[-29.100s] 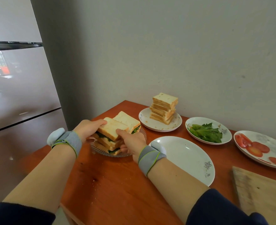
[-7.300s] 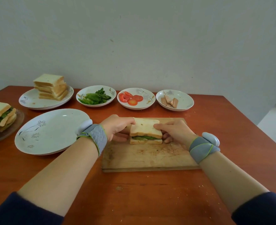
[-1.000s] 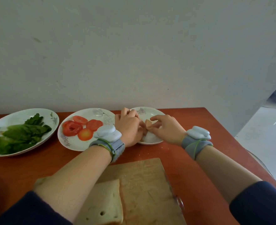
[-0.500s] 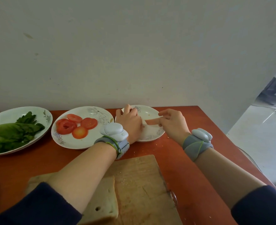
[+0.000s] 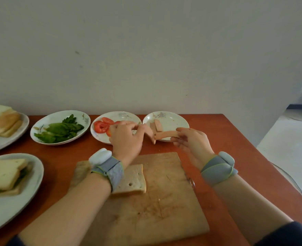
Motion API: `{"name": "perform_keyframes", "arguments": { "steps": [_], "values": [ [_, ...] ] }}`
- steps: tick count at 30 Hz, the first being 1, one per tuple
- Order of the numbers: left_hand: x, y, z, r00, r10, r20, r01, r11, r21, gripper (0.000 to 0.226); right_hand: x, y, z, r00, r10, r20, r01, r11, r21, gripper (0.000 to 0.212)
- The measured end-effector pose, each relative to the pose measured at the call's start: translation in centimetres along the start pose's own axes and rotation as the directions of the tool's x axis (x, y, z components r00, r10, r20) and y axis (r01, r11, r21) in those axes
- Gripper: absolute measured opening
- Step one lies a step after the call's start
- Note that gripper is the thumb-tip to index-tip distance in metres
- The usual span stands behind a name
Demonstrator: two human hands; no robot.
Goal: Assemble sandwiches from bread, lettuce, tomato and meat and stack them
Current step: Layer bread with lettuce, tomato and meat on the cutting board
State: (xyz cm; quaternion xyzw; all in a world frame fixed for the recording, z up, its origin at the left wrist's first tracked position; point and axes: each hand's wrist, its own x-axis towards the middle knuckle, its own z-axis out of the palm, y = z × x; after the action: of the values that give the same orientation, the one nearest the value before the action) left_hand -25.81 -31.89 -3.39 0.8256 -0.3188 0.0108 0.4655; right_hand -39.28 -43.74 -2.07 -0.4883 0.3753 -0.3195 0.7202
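The right hand pinches one end of a meat slice between thumb and fingertips and holds it level above the near rim of the meat plate. The left hand, just beside it, grips a second meat slice with curled fingers; that slice hangs down at a slant and its lower tip almost meets the free end of the first. Each wrist wears a grey band with a pale pod, the left band and the right band.

Two more pieces of meat lie on the meat plate, which has a small floral print near its far rim. To its left, partly behind the left hand, sits the tomato plate with red tomato slices, then the lettuce plate holding green lettuce.

Below the hands, a wooden cutting board lies on the red-brown desk. A single bread slice rests flat on the board's left part, partly under the left wrist.

At the far left edge, stacked bread sits on a plate, and nearer, a finished sandwich with green showing at its side lies on a large white plate.
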Motion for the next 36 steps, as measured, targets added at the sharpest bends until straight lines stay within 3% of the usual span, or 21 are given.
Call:
{"name": "perform_keyframes", "arguments": {
  "steps": [2, 7, 11, 16, 28, 32, 36],
  "values": [
    [-1.8, -0.9, -1.5, 0.996, -0.088, -0.007, 0.087, 0.991, -0.101, 0.041, -1.7, 1.2, 0.5, 0.999, 0.047, 0.011, -0.047, 0.996, 0.069, 0.02],
    [-5.6, -0.9, -4.4, 0.951, -0.309, -0.009, 0.298, 0.924, -0.241, 0.026, -4.5, 3.7, 1.5, 0.989, 0.147, -0.017, -0.144, 0.983, 0.118, 0.022],
    [-8.1, -1.0, -5.8, 0.929, -0.37, 0.015, 0.362, 0.897, -0.253, 0.026, -5.6, 5.4, 1.8, 0.993, 0.099, -0.058, -0.097, 0.995, 0.032, 0.023],
    [-9.6, -3.4, -5.6, 0.89, -0.45, -0.072, 0.431, 0.883, -0.187, 0.032, -6.0, 5.8, 2.1, 0.995, 0.036, -0.091, -0.043, 0.996, -0.077, 0.023],
    [-10.2, -4.6, -5.7, 0.922, -0.381, -0.064, 0.386, 0.918, 0.092, 0.027, -6.2, 6.2, 1.9, 0.995, -0.012, -0.098, -0.008, 0.98, -0.199, 0.021],
    [-10.1, -5.0, -6.0, 0.937, -0.346, -0.047, 0.349, 0.931, 0.107, 0.021, -6.5, 5.4, 2.3, 0.995, 0.017, -0.097, -0.03, 0.991, -0.132, 0.022],
    [-10.5, -5.4, -6.4, 0.949, -0.314, -0.005, 0.314, 0.946, 0.077, 0.02, -7.2, 4.4, 3.3, 0.996, -0.079, -0.049, 0.068, 0.979, -0.192, 0.022]
  ]
}}
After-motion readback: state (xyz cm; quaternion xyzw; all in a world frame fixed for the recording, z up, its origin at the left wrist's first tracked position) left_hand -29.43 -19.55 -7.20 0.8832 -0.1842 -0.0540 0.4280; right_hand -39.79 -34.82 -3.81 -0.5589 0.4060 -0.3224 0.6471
